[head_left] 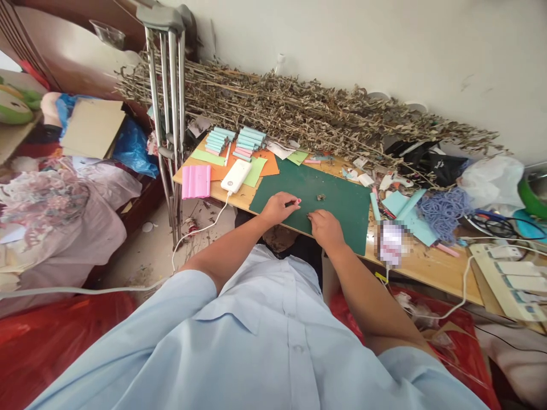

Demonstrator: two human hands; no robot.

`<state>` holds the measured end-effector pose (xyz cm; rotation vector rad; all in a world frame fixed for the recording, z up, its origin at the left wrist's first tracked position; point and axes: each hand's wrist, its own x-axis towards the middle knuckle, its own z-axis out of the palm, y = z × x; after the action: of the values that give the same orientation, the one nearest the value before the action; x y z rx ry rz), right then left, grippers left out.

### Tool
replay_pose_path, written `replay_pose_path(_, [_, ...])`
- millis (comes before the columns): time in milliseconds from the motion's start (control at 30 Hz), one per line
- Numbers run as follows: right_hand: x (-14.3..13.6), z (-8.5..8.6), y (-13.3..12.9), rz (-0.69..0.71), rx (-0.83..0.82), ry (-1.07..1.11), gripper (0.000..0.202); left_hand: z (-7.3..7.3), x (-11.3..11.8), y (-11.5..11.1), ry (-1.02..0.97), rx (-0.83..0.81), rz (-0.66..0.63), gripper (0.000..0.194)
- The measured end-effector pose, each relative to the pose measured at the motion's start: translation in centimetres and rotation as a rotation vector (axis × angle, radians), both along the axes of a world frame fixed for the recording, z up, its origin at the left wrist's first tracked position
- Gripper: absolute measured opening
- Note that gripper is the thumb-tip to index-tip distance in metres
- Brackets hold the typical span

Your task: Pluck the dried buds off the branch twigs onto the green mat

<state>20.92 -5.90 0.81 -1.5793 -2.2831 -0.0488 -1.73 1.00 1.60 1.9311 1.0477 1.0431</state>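
Over the front edge of a dark green mat (342, 219), my left hand (278, 209) is closed in a pinch. A small pink-and-white piece (298, 201) shows at its fingertips, too small to name. Across from it, to the right, my right hand (327, 229) rests low over the mat with thumb and fingers pressed together. Whatever it may hold is hidden or too tiny to tell. A little clump of dried plant bits (320, 197) lies on the mat just beyond both hands.
Blue paper rolls (252, 138), a white power bank (236, 176) with a cable and pink rolls (196, 181) lie left. Dried plant stalks (273, 102) line the wall. Crutches (171, 114) stand left; a glue gun (395, 181), blue yarn (444, 213) and power strip (513, 279) are right.
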Motion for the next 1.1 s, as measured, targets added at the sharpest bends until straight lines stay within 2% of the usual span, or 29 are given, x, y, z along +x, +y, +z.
replay_pose_path(333, [0.2, -0.7, 0.3, 0.043, 0.020, -0.030, 0.032, -0.2, 0.0, 0.0, -0.054, -0.034, -0.020, 0.012])
replay_pose_path(667, [0.3, -1.4, 0.5, 0.060, 0.081, -0.064, 0.031, -1.2, 0.1, 0.3, -0.025, -0.057, -0.021, 0.011])
replay_pose_path(1100, [0.4, -1.6, 0.3, 0.032, 0.166, 0.302, 0.029, -0.5, -0.1, 0.0, -0.053, -0.091, -0.046, 0.011])
